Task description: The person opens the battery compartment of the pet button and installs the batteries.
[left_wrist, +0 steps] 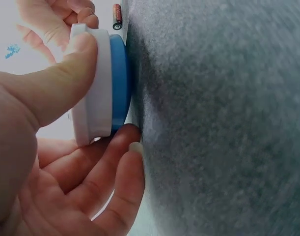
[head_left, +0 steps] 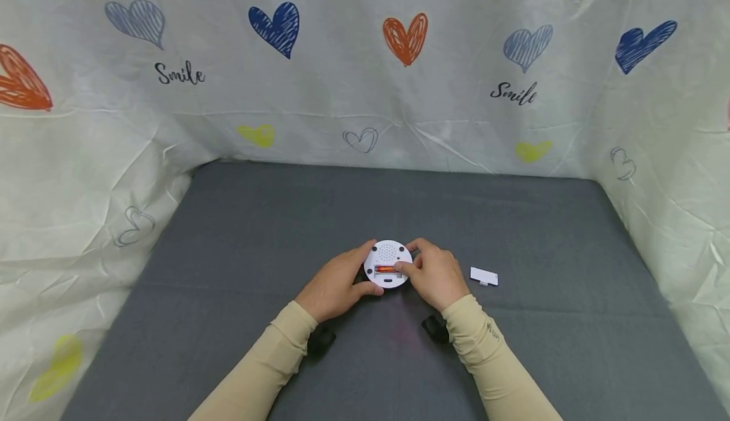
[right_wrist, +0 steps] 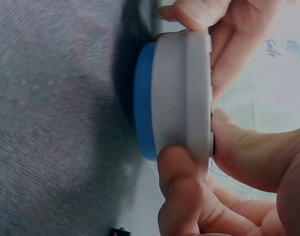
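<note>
White round device sat between both hands; left hand gripped one side, right hand pinched other, thumb at orange battery. Slipping thumb could spring battery loose.

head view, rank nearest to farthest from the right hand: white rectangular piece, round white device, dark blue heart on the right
1. Round white device: gripped by the right hand, to its left.
2. White rectangular piece: lying just right of the hand.
3. Dark blue heart: high up, toward the right.
</note>
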`<state>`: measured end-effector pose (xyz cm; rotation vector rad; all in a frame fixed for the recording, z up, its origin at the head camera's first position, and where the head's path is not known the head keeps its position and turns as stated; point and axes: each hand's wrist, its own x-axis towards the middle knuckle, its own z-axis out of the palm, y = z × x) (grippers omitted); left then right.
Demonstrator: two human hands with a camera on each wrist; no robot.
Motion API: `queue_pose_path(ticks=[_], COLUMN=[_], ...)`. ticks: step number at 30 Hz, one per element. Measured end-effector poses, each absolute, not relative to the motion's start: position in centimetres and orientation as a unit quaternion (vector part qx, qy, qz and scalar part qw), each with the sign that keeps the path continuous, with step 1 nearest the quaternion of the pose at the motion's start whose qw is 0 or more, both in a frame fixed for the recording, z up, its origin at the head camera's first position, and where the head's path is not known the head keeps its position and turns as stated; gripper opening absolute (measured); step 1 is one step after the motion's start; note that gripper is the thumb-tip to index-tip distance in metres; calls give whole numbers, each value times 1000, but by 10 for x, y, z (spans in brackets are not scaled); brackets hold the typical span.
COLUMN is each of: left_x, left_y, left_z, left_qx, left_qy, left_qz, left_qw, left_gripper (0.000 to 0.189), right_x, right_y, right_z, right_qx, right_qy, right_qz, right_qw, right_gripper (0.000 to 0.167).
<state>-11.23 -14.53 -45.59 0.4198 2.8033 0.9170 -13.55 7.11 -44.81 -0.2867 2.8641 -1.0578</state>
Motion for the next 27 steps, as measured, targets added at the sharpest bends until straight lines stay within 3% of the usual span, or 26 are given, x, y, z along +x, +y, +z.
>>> queue_pose_path(ticks=[27], left_x=[-115], left_y=[-141], left_z=[-458], left_qx=[126], left_qy=[933], left_qz=[325], left_qw=[89], left_gripper=[90], right_x=[-141], right_y=[79], right_z=[-444], right_qx=[-99], right_qy=[926], right_qz=[-357], right_qw=[71], right_gripper=[33])
